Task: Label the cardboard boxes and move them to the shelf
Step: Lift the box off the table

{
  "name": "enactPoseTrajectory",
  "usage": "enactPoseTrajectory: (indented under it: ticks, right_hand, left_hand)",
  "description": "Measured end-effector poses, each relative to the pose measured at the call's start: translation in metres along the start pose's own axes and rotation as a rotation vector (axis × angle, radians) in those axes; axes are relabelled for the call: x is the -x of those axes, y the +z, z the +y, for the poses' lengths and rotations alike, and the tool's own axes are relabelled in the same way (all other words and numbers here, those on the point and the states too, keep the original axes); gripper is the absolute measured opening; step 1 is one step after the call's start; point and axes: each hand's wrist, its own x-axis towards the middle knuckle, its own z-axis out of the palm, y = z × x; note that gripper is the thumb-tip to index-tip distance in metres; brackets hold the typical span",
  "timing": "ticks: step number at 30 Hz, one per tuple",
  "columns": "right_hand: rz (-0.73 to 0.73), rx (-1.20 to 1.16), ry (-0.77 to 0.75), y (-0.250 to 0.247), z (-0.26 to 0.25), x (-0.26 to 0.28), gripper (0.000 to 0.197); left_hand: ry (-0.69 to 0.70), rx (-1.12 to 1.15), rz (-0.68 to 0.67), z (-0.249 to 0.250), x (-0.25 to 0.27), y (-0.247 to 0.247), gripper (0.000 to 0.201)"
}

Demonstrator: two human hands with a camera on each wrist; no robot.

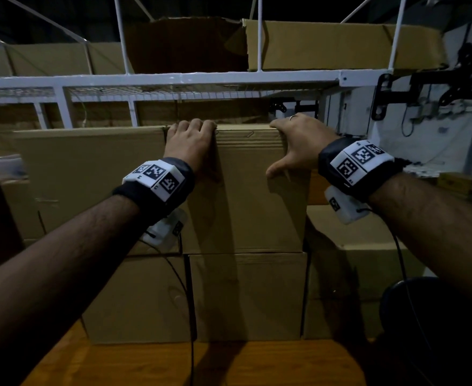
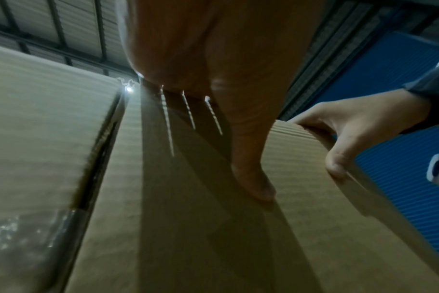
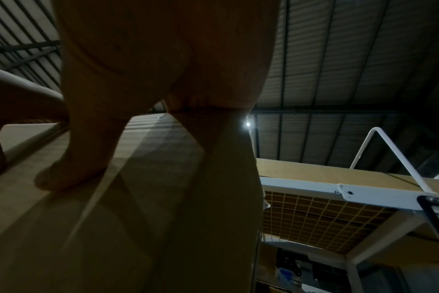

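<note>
Mid-frame, left hand (image 1: 188,140) and right hand (image 1: 299,143) both grip the top edge of the box (image 1: 257,196), stacked on other boxes under the white shelf (image 1: 159,80)

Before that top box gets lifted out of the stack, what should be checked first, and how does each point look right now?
1. Left hand hooked over the top box edge: ok.
2. Right hand gripping its top right corner: ok.
3. Label on the box's front: not ok, none visible.
4. Room under the white shelf for lifting: cannot tell.
5. Wrist cables free of the lower boxes: cannot tell.
</note>
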Motion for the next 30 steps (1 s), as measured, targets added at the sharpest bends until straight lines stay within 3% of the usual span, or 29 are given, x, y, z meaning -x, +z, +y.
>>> enactPoseTrajectory:
  ticks: [4,11,20,30]
  right_hand:
    - [0.007,-0.076,-0.006,-0.005,-0.003,0.005,0.078]
    - [0.154,-0.24,-0.037,-0.012,-0.017,0.01,0.073]
    - [0.125,-0.214,-0.177,-0.005,-0.065,0.025,0.08]
    - [-0.002,-0.253,-0.322,0.01,-0.136,0.071,0.088]
  left_hand:
    - [-0.016,0.022,-0.038,0.004,0.003,-0.007,0.097]
    - [-0.067,0.133,0.006,0.006,0.026,-0.027,0.098]
    - [-0.114,0.122,-0.028,-0.003,0.066,-0.055,0.107]
    - [-0.222,0.031,-0.093,-0.045,0.149,-0.056,0.117]
